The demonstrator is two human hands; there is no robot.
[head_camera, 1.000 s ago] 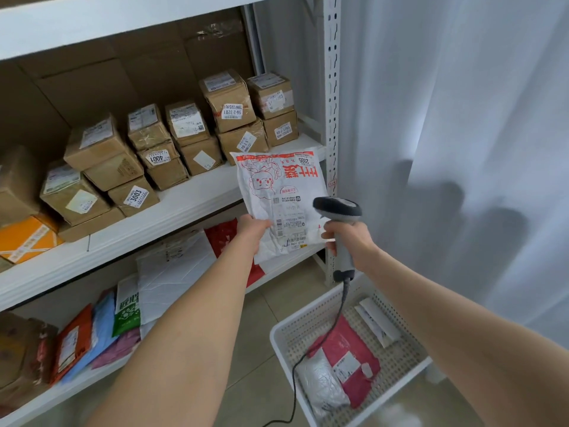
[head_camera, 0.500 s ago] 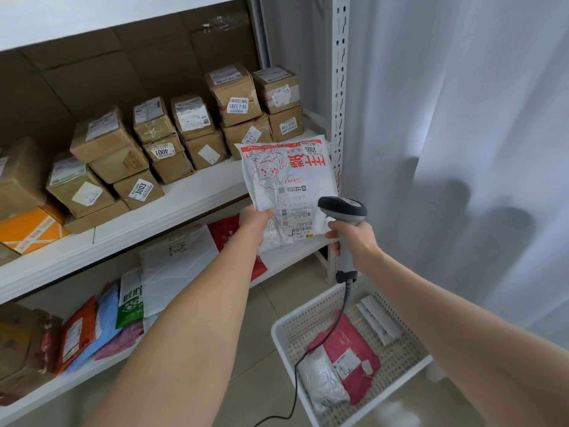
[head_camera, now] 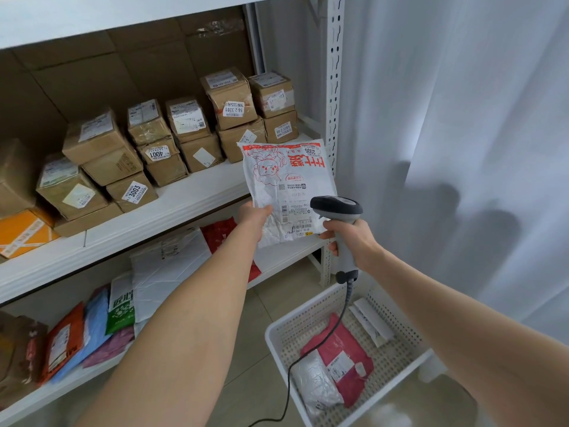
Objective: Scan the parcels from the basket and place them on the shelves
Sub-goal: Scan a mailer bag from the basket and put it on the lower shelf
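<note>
My left hand (head_camera: 254, 215) pinches the lower left edge of a white parcel bag with red print (head_camera: 286, 183), held up in front of the shelf's right end, label facing me. My right hand (head_camera: 354, 238) grips the handle of a grey barcode scanner (head_camera: 337, 208), whose head sits just over the bag's lower right corner. On the floor below stands the white perforated basket (head_camera: 311, 315), holding a pink bag (head_camera: 348, 352), a silver-grey bag (head_camera: 315, 383) and a small white packet (head_camera: 371, 322).
Brown cardboard boxes (head_camera: 154, 149) with number labels fill the middle shelf (head_camera: 191, 201). The lower shelf holds flat mailers, a large white one (head_camera: 166, 269) and coloured ones (head_camera: 89, 328). The shelf's upright post (head_camera: 334, 87) and a white curtain (head_camera: 462, 149) stand at the right. The scanner cable hangs across the basket.
The bag and scanner have kept together and drifted slightly right and up in view. The bag's label stays turned toward the scanner head.
</note>
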